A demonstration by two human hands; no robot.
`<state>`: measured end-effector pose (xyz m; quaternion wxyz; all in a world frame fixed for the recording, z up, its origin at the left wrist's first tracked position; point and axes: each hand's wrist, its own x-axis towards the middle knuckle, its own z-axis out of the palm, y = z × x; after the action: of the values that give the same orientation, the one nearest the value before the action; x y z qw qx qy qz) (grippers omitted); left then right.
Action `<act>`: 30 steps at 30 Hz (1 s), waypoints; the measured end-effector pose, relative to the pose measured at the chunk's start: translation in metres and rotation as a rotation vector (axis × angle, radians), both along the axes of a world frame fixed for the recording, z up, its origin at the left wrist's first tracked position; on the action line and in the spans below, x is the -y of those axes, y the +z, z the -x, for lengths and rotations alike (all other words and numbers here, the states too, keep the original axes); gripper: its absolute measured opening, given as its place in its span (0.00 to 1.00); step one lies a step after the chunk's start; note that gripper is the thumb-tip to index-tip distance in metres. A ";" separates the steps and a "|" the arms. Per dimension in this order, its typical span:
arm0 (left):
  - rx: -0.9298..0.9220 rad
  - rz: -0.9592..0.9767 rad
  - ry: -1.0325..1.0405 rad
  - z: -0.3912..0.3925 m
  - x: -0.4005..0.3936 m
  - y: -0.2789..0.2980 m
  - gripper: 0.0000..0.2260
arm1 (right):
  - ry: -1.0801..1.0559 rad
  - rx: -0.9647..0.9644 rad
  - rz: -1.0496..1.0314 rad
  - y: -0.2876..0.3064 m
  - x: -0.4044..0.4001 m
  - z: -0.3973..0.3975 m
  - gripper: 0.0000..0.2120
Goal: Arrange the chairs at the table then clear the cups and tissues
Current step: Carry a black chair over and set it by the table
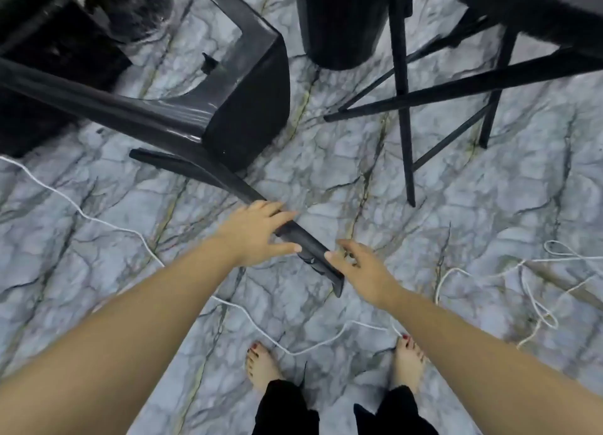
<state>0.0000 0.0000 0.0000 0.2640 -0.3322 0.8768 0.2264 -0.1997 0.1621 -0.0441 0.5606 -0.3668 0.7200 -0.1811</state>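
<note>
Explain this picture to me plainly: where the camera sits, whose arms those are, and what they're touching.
The camera sits on a person's head, looking down, so the arms are the wearer's own. The left hand and right hand reach to the top edge of a black chair that leans tilted towards them; the fingers are spread on it, not clearly closed. Below are bare feet on a marble-patterned floor, crossed by a white cord. At upper right stand thin black legs of other furniture. No cups or tissues are in view.

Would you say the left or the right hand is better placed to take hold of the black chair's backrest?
Left, probably: the left hand already lies over the chair's backrest, fingers draped on it, while the right hand only reaches its lower end, fingers spread.
</note>
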 end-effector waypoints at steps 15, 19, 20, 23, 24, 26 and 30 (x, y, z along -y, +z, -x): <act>-0.206 0.336 -0.388 0.032 0.008 -0.103 0.41 | -0.290 -0.175 0.371 -0.077 -0.006 -0.047 0.19; -0.291 0.373 -0.397 0.030 0.005 -0.109 0.39 | -0.282 -0.237 0.395 -0.070 -0.008 -0.049 0.24; -0.357 0.393 -0.390 0.028 0.002 -0.109 0.38 | -0.286 -0.236 0.401 -0.066 -0.010 -0.050 0.24; -0.504 0.490 -0.357 0.024 -0.003 -0.099 0.32 | -0.320 -0.210 0.435 -0.049 -0.016 -0.051 0.24; -0.530 0.510 -0.338 0.025 -0.004 -0.093 0.30 | -0.338 -0.196 0.450 -0.041 -0.016 -0.051 0.23; -0.538 0.533 -0.308 0.026 -0.004 -0.077 0.28 | -0.392 -0.117 0.469 -0.024 -0.018 -0.051 0.20; -0.585 0.534 -0.261 0.026 0.008 -0.034 0.27 | -0.458 0.083 0.502 0.011 -0.032 -0.054 0.15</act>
<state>-0.0263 -0.0078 -0.0345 -0.0651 -0.1968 0.9774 0.0407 -0.1453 0.1937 -0.0333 0.4266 -0.3145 0.6931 -0.4885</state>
